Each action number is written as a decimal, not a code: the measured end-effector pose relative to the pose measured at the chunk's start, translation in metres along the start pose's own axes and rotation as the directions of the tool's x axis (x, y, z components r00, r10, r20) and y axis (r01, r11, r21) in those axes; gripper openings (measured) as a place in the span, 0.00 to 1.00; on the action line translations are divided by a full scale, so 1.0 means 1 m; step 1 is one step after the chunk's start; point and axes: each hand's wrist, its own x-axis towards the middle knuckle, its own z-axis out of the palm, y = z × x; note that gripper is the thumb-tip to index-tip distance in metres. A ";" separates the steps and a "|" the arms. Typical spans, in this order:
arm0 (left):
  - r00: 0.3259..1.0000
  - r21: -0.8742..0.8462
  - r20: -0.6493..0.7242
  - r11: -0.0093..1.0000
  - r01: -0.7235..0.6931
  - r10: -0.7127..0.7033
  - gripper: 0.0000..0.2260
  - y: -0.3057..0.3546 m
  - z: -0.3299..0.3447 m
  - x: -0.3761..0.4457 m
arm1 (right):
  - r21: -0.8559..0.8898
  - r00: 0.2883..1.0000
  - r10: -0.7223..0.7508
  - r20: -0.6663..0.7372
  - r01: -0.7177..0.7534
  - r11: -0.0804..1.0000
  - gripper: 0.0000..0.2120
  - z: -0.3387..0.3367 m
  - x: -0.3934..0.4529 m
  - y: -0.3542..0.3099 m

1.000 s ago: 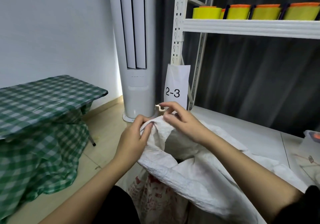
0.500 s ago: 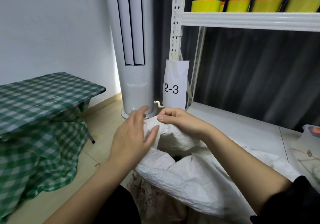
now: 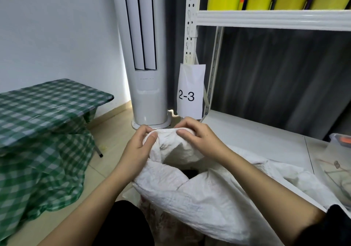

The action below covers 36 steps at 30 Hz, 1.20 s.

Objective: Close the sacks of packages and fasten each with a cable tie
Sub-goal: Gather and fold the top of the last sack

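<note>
A white woven sack (image 3: 199,194) lies in front of me with its mouth partly gathered; a dark gap (image 3: 190,172) into it still shows. My left hand (image 3: 138,146) pinches the sack's bunched top edge between thumb and fingers. My right hand (image 3: 195,135) grips the same bunched edge from the right, fingers curled over it. A thin white cable tie (image 3: 171,112) sticks out just beyond my right fingers; whether they hold it is hidden. Red print shows on the sack's lower front (image 3: 152,211).
A table with a green checked cloth (image 3: 43,112) stands at the left. A white tower air conditioner (image 3: 146,86) and a metal rack post with a "2-3" label (image 3: 190,93) are ahead. The rack's low white shelf (image 3: 256,137) holds a clear box (image 3: 340,143); yellow bins (image 3: 275,1) sit above.
My left hand let go, opened beside the sack, and now pinches the gathered edge again. My right hand has curled further over the bunch. The view has tilted slightly.
</note>
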 end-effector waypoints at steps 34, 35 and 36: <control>0.987 0.593 0.141 0.792 -0.145 0.075 0.10 -0.009 0.005 0.031 | -0.543 0.990 0.086 -0.108 -0.132 0.830 0.24 0.009 -0.030 0.009; 0.986 0.523 0.168 0.847 -0.092 0.003 0.09 -0.010 0.002 0.033 | -0.578 0.992 0.018 -0.128 -0.090 0.811 0.22 0.012 -0.036 0.011; 0.980 0.487 0.198 0.870 -0.073 -0.029 0.08 -0.010 0.001 0.034 | -0.593 0.988 -0.047 -0.146 -0.049 0.804 0.20 0.013 -0.038 0.015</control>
